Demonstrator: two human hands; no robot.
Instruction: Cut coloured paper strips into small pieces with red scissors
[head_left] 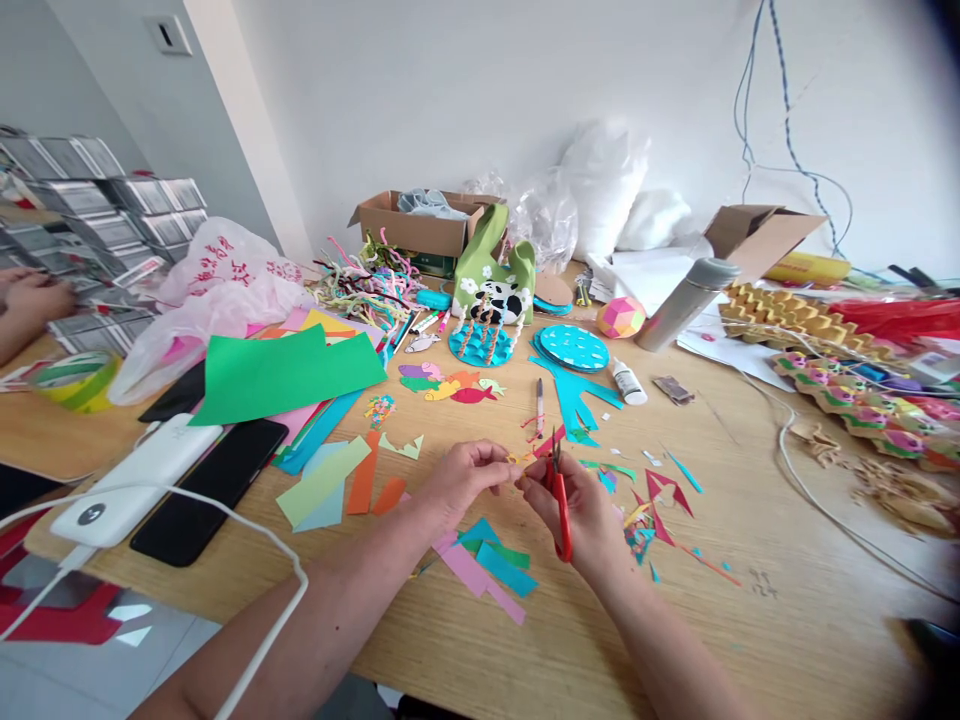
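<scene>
Red-handled scissors (562, 515) rest in my right hand (583, 510), blades pointing away from me. My left hand (474, 478) is closed, its fingertips pinching a small yellow paper piece (516, 459) that reaches toward my right fingertips. Both hands meet just above the table. Below them lie pink paper strips (463, 565) and blue strips (506, 570). Colourful paper fish (457, 386) lie beyond my left hand, near a pile of tiny paper bits (380, 409). Red and blue paper scraps (664, 495) are scattered to the right of my right hand.
Green paper sheets (292, 370), a black phone (214, 490) and a white power bank (135, 480) lie left, with a white cable crossing above my left arm. A grey flask (686, 305) and glue bottle (628, 383) are at right. Another person's hand (34, 300) shows far left.
</scene>
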